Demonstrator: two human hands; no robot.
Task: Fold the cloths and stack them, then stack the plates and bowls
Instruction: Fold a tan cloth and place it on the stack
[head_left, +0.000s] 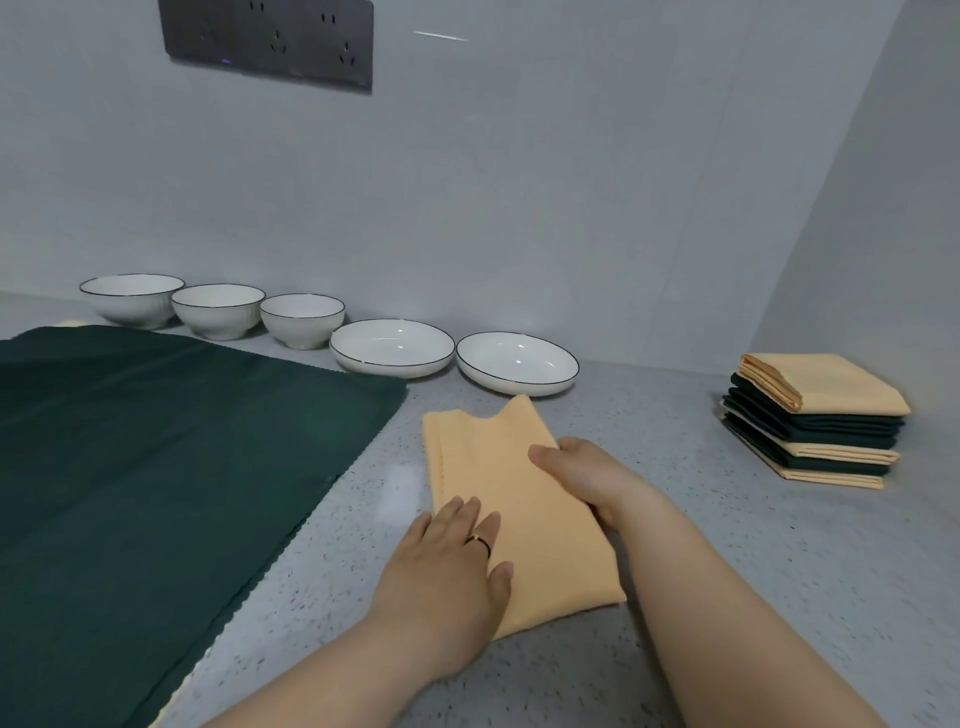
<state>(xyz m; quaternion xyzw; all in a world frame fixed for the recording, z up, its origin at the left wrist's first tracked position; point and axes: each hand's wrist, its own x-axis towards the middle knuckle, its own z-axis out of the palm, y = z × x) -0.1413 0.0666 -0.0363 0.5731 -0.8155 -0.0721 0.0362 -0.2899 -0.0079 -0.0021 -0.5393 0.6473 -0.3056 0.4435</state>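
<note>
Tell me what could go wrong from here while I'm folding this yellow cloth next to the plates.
1. The far end of the yellow cloth lies close to the nearest plate; flipping it could nudge that plate.
2. The right hand grips only one edge while the left hand presses flat, so the layers may slip and fold unevenly.
3. The stack of folded cloths already looks staggered; another piece might make it lean.

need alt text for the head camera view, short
Two bare hands, left hand and right hand, press a half-folded orange cloth on a speckled grey counter. Behind stand three white bowls and two white plates.
</note>
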